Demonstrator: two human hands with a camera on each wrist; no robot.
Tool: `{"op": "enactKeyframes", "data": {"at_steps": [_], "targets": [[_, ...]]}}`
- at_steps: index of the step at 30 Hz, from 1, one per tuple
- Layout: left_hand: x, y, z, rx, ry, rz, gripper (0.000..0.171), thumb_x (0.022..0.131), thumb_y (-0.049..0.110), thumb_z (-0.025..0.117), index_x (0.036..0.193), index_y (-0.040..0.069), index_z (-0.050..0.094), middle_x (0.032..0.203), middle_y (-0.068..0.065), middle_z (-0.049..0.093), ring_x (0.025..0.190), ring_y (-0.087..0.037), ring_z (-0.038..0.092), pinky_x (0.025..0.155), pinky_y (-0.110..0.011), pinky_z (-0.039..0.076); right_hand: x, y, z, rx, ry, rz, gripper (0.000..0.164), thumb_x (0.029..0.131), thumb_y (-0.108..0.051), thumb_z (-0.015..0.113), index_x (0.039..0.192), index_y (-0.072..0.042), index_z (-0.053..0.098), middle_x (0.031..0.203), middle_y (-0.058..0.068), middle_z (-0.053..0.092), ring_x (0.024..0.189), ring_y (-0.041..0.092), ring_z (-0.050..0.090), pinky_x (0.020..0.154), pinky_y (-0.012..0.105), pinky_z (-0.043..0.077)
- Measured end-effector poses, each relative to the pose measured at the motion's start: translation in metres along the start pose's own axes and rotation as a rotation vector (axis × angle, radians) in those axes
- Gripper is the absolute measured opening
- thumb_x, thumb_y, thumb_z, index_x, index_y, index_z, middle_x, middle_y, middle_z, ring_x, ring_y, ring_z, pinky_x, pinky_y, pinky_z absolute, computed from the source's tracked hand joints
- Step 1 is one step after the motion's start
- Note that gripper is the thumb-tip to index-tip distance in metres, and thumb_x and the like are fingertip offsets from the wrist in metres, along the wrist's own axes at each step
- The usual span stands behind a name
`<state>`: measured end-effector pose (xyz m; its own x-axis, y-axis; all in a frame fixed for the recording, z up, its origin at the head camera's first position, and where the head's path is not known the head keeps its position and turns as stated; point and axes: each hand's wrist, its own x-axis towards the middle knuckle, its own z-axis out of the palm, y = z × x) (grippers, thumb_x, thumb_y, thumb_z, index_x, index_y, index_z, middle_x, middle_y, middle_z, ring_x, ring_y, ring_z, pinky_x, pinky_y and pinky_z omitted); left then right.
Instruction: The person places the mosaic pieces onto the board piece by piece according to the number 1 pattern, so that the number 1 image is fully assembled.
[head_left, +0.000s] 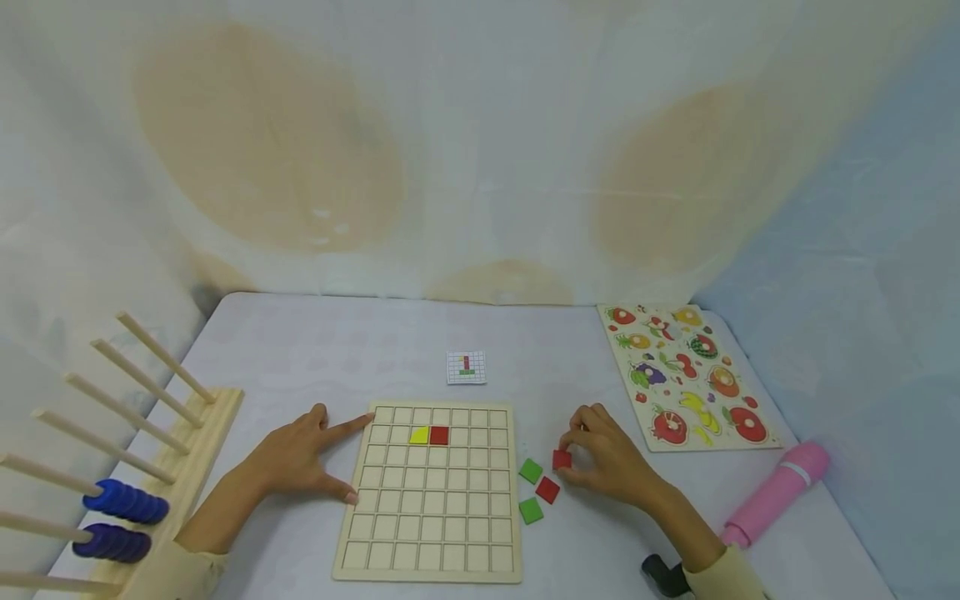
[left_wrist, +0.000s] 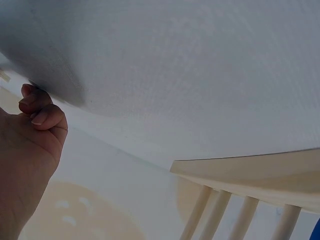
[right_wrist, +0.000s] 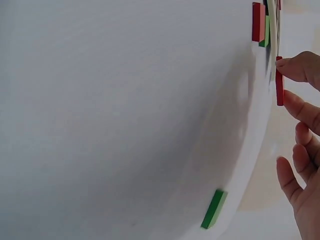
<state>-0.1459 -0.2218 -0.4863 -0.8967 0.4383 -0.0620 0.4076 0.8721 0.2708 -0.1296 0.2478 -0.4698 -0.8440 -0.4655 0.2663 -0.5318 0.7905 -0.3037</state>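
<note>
A wooden grid board (head_left: 406,529) lies on the table with a yellow tile (head_left: 418,435) and a red tile (head_left: 438,435) side by side in its second row. My left hand (head_left: 296,454) touches the board's left edge with index finger and thumb stretched apart, the other fingers folded in. To the right of the board, my right hand (head_left: 611,458) pinches another red tile (right_wrist: 279,87) between thumb and finger. Just left of that hand lie two green tiles (head_left: 530,471) and a loose red tile (head_left: 547,490).
A small pattern card (head_left: 467,367) lies behind the board. On the left stands a wooden peg rack (head_left: 202,450) with blue beads (head_left: 123,500). A fruit puzzle board (head_left: 660,392) lies back right, and a pink cylindrical object (head_left: 776,492) with a black part (head_left: 663,575) is near the right forearm.
</note>
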Motion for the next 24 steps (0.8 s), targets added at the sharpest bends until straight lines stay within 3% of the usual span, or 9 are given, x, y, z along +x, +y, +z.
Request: {"op": "enactKeyframes", "data": {"at_steps": [6, 24], "targets": [[0.000, 0.000, -0.001, -0.001, -0.013, -0.006, 0.112, 0.051, 0.093, 0.064, 0.148, 0.042, 0.043, 0.089, 0.000, 0.034, 0.065, -0.011, 0.033, 0.054, -0.024, 0.029, 0.013, -0.010, 0.003, 0.032, 0.010, -0.061, 0.027, 0.066, -0.026, 0.092, 0.083, -0.015, 0.074, 0.090, -0.008, 0.044, 0.091, 0.006, 0.037, 0.078, 0.027, 0.043], [0.000, 0.002, -0.003, -0.014, -0.015, -0.013, 0.112, 0.050, 0.092, 0.065, 0.148, 0.042, 0.043, 0.090, 0.000, 0.033, 0.065, -0.011, 0.032, 0.053, -0.024, 0.028, 0.043, -0.046, 0.015, 0.070, -0.032, -0.117, 0.026, 0.069, -0.026, 0.089, 0.085, -0.013, 0.074, 0.093, -0.006, 0.045, 0.093, 0.009, 0.037, 0.080, 0.027, 0.041]]}}
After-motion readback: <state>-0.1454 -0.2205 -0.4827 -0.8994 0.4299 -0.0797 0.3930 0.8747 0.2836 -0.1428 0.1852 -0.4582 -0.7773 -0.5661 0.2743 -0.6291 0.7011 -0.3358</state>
